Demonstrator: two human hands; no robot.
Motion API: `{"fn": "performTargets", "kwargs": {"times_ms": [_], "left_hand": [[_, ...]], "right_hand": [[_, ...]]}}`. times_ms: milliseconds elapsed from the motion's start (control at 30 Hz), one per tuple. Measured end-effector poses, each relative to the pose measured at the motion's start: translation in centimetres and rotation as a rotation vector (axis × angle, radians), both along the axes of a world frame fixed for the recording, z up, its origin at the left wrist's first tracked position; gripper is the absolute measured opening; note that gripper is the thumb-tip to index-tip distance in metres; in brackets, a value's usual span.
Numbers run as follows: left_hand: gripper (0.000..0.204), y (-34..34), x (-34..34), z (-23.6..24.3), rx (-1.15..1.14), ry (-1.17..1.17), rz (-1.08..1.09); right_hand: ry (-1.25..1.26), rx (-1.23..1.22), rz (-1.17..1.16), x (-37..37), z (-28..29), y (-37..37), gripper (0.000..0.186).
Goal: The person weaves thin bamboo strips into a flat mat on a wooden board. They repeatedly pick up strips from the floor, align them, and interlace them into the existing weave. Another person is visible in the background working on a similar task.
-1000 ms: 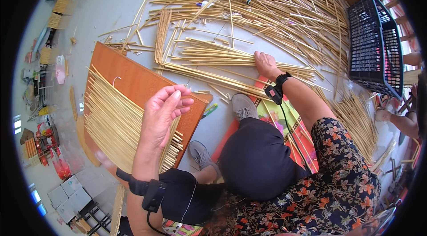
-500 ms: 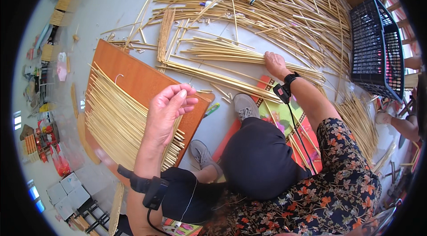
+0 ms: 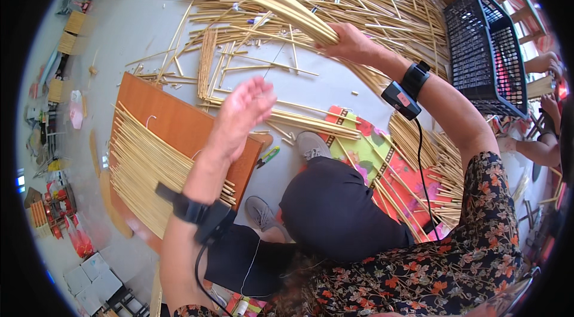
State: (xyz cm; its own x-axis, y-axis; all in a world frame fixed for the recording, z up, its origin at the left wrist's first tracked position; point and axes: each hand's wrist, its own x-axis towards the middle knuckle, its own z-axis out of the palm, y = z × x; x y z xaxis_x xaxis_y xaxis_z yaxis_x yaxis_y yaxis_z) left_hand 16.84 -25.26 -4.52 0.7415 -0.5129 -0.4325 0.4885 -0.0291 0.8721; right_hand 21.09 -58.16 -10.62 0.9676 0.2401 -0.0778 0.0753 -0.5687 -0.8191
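My right hand [image 3: 350, 45] is closed around one end of a bundle of thin straw-coloured sticks [image 3: 281, 6]. The bundle is lifted off the floor and slants away to the upper left, its far end smeared by motion. My left hand [image 3: 246, 107] hangs in the air near the right edge of an orange-brown board [image 3: 164, 107], somewhat blurred, fingers stretched out and holding nothing. On that board, side by side, lies a row of similar sticks [image 3: 155, 164], partly hidden by my left forearm.
A large heap of sticks [image 3: 382, 24] covers the far floor, beside a dark blue plastic crate [image 3: 478, 48]. A green-handled cutter [image 3: 268, 156] lies by the board. Loose sticks rest on a flowered mat [image 3: 382, 149] at my right. Another person's arm [image 3: 535, 152] shows at the right rim.
My right hand has raised the stick bundle from the floor and swung it up and left. My left hand has risen slightly and its fingers have straightened.
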Motion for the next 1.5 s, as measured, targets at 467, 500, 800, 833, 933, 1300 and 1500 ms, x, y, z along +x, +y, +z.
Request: {"fn": "performTargets", "kwargs": {"times_ms": [467, 500, 800, 833, 933, 1300, 1500], "left_hand": [[0.063, -14.9, 4.8, 4.8, -0.505, -0.51, 0.07], [0.053, -15.3, 5.0, 4.8, -0.464, -0.52, 0.03], [0.038, -16.9, 4.7, 3.7, -0.316, -0.669, 0.098], [0.038, -17.0, 4.5, 3.0, -0.309, -0.662, 0.089], [0.041, -16.9, 3.9, 0.1, -0.238, -0.591, 0.091], [0.029, -16.7, 3.8, -0.9, -0.267, -0.412, 0.09], [0.039, -15.4, 6.2, 0.8, -0.441, -0.312, -0.053]], "right_hand": [[-0.135, 0.342, -0.04, -2.4, 8.0, 2.6, 0.042], [-0.172, 0.318, -0.035, -2.3, 8.0, 2.5, 0.042], [-0.188, 0.335, -0.079, -1.8, 5.1, 1.4, 0.043], [-0.186, 0.346, -0.07, -1.9, 3.8, 1.1, 0.044], [-0.115, 0.349, -0.093, -2.1, 0.6, 1.2, 0.047], [-0.106, 0.459, -0.076, -2.1, -1.5, 2.5, 0.069], [-0.063, 0.491, -0.056, -0.5, -1.2, 1.2, 0.028]]}}
